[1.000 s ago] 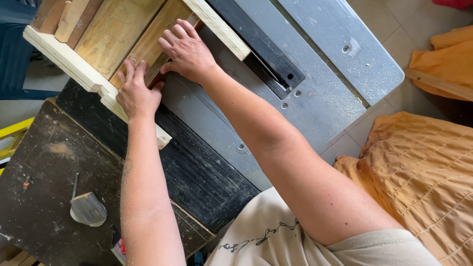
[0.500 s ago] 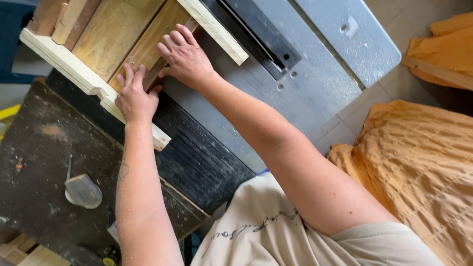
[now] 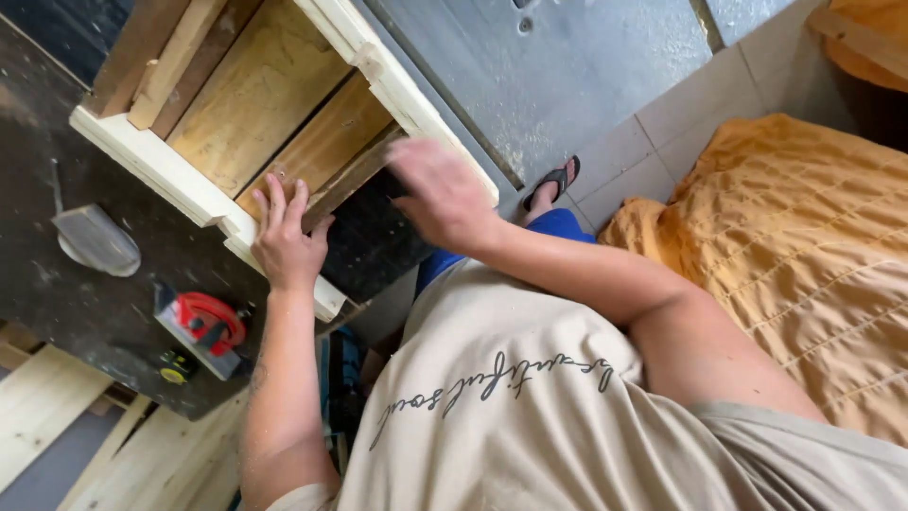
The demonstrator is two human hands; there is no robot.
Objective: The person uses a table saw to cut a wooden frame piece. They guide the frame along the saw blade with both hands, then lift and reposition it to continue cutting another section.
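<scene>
- At the far lower left of the frame, pale wooden planks (image 3: 47, 407) lie below the edge of a dark, dusty counter (image 3: 38, 123).
- On the counter at left lies a flat metal scraper (image 3: 95, 238), and lower down a small red and grey tool (image 3: 203, 326) with a yellow and black tape measure (image 3: 175, 367) just beside it.
- In the upper left to centre sits a wooden frame (image 3: 180, 180) of pale rails with brown boards (image 3: 255, 104) set inside it, running diagonally across the counter.
- The person's left hand (image 3: 284, 241) is left of centre, laid flat with fingers spread on the frame's near rail and the ends of the boards; it presses down and grips nothing.
- The right hand (image 3: 440, 194) is at centre, just beside the frame's other pale rail. It is blurred, seems loosely open with fingers together, and I cannot tell whether it touches the wood.
- A grey metal table top (image 3: 567, 85) fills the upper centre, dusted with sawdust.
- Below it, on a tiled floor (image 3: 653, 142), a foot in a black sandal (image 3: 553, 182) shows.
- The person's beige shirt (image 3: 530, 407) fills the lower centre.
- Orange quilted cloth (image 3: 794, 246) covers the right side.
</scene>
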